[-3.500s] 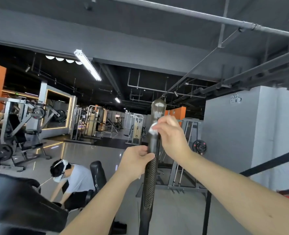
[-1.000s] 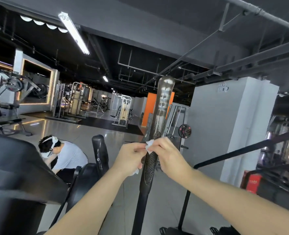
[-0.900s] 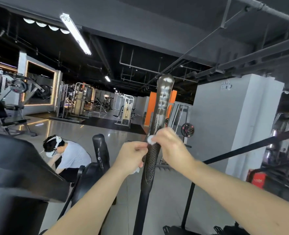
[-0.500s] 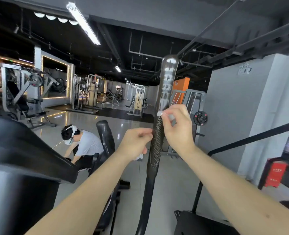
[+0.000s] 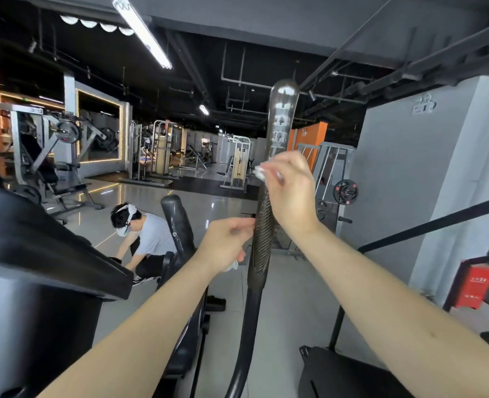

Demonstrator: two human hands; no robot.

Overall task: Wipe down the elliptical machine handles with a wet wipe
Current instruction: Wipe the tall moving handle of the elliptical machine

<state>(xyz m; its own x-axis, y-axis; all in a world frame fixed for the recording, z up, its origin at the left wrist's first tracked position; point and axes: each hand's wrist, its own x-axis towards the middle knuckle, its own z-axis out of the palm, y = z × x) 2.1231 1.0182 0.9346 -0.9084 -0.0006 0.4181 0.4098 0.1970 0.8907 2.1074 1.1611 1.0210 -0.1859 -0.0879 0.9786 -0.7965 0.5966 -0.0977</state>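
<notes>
1. the right hand [image 5: 290, 191] is pinching the wet wipe [image 5: 259, 172] and sliding it up the handle [image 5: 280, 124], off the ribbed grip [image 5: 263, 231].
2. the left hand [image 5: 226, 242] is curling round a white scrap [image 5: 233, 265] beside that grip.
3. the glossy top is likely getting wiped next.

The handle [image 5: 262, 234] is a long dark bar. It rises from the bottom centre of the frame, a little curved, to a rounded tip in the upper centre. Its upper part is glossy and carries pale reflections; the middle part is a ribbed grip.

The wet wipe [image 5: 259, 171] is small, white and crumpled. You pinch it in your right hand [image 5: 292, 193], against the left side of the handle, just above the ribbed grip.

A white scrap [image 5: 233, 265] peeps out under the curled fingers of your left hand [image 5: 226, 242], just left of the ribbed grip. Whether it belongs to the same wipe is not clear.
</notes>
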